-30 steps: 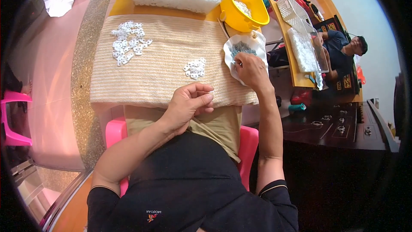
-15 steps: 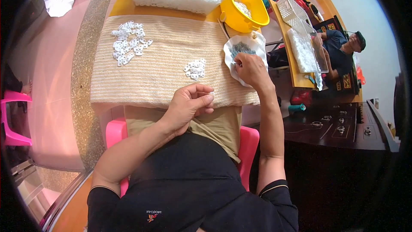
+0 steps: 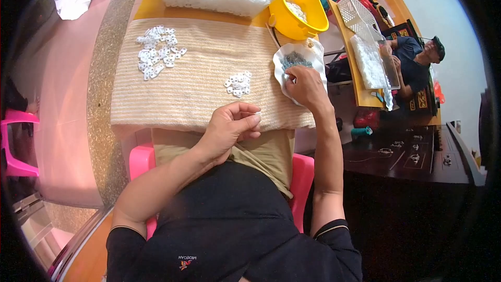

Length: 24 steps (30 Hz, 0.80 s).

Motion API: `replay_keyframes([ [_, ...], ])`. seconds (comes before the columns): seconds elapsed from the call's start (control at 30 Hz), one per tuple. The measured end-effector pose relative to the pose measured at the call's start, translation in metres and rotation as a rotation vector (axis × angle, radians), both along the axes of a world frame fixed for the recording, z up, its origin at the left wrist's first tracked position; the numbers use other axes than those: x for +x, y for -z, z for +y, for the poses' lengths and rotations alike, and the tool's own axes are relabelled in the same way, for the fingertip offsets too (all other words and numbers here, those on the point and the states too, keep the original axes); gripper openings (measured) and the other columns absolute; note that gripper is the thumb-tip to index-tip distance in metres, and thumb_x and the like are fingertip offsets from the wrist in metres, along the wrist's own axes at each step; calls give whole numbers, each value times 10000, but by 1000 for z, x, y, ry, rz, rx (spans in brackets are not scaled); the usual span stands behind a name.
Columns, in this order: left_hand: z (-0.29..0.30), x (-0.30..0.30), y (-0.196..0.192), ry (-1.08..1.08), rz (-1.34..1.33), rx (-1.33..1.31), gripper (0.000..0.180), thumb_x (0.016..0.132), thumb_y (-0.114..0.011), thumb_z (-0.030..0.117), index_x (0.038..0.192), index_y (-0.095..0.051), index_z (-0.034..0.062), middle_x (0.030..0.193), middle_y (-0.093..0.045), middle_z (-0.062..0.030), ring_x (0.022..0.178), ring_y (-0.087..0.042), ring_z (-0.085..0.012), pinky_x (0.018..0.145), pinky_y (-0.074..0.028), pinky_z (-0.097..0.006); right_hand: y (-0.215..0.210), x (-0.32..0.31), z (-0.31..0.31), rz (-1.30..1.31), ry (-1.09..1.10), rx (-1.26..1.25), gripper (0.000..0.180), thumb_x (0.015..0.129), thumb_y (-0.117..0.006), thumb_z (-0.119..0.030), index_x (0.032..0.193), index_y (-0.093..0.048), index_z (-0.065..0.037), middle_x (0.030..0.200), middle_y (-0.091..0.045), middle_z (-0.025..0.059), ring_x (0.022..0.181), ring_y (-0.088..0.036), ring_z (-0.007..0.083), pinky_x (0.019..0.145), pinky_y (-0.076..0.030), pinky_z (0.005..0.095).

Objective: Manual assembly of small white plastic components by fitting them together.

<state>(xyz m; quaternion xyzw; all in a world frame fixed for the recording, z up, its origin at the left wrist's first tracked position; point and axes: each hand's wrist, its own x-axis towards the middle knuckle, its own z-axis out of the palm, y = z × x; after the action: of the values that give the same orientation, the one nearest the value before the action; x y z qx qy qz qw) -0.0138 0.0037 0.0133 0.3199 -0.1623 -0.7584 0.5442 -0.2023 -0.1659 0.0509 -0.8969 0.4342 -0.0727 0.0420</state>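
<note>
My left hand [image 3: 229,128] is held over the towel's near edge, thumb and forefinger pinched on a small white plastic piece that barely shows at the fingertips. At the right, my right hand [image 3: 308,87] reaches into a white wavy-rimmed dish [image 3: 278,75], its fingers closed at the near side of a heap of tiny dark grey parts [image 3: 296,59]. Whatever those fingertips hold is too small or hidden to make out. Between the hands and farther off lies a small pile of white plastic pieces with holes [image 3: 238,84]. A larger pile of such pieces [image 3: 158,52] is at the left.
A striped beige towel [image 3: 198,99] covers the table. Behind it stand a clear bin of white pieces [image 3: 219,0] and a yellow basin [image 3: 308,25]. To the right, a person [image 3: 412,62] sits at another table with a container of white pieces [image 3: 368,62].
My hands keep almost the same places and poses. The right fingers have shifted very slightly at the heap in the dish.
</note>
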Motion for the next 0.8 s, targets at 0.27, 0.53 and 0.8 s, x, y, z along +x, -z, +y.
replay_keyframes([
  [0.27,-1,-2,3,-6,-8,7,178,886,-638,68,1050,-588,18,872,-608,-23,759,-613,-99,689,-567,-254,10,-11,2,-90,-32,-30,130,753,-630,-73,860,-660,-7,838,-642,164,799,-624,351,735,-487,415],
  [0.53,1,-2,3,-4,-48,-29,193,911,-599,67,1099,-587,22,878,-607,-32,776,-613,-101,712,-570,-257,11,-18,9,-328,-5,28,74,804,-658,-33,855,-626,9,735,-621,122,663,-606,231,629,-480,319],
  [0.8,2,-6,2,-18,-43,-72,165,941,-563,110,1057,-595,-4,876,-609,-34,784,-610,-103,754,-562,-282,-7,-3,62,-850,17,727,44,873,-631,-11,893,-612,23,781,-579,13,688,-558,71,596,-458,206],
])
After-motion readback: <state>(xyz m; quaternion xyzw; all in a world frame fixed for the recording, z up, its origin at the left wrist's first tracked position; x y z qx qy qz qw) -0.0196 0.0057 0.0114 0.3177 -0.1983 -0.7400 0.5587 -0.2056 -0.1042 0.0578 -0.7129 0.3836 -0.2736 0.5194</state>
